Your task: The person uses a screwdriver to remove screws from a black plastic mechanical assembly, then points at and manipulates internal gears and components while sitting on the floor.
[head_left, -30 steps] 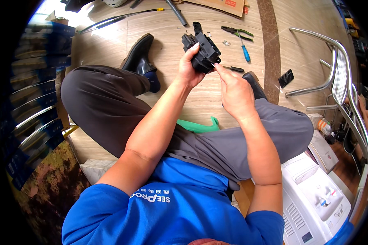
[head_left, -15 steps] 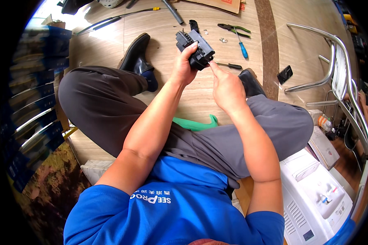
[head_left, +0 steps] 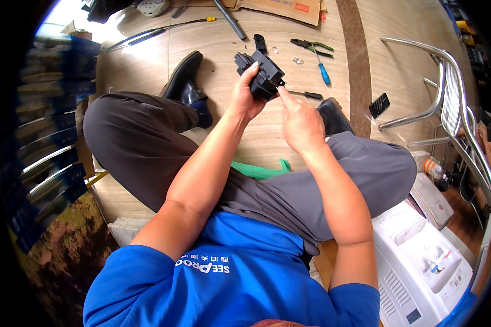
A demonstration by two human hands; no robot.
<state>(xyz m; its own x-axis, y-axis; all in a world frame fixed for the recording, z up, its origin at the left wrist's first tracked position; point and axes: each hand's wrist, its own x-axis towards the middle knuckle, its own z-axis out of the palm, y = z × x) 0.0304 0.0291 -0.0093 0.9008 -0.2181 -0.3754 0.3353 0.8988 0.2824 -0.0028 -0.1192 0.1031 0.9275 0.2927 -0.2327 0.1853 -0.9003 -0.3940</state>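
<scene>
Housing (head_left: pixel 266 72) fills left hand (head_left: pixel 245 98), edge apparently touching right hand (head_left: pixel 304 128), floor (head_left: pixel 218 68) beyond.

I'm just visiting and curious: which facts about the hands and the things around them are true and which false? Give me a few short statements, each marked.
1. The left hand holds a black plastic part. True.
2. The right hand rests on the knee. False: it is raised, its forefinger at the edge of the black plastic part.
3. The blue-handled screwdriver lies on the floor by the green-handled pliers. True.
4. The brown floor stripe runs left of those pliers. False: it runs to their right.
5. A green piece shows between the person's legs. True.
</scene>
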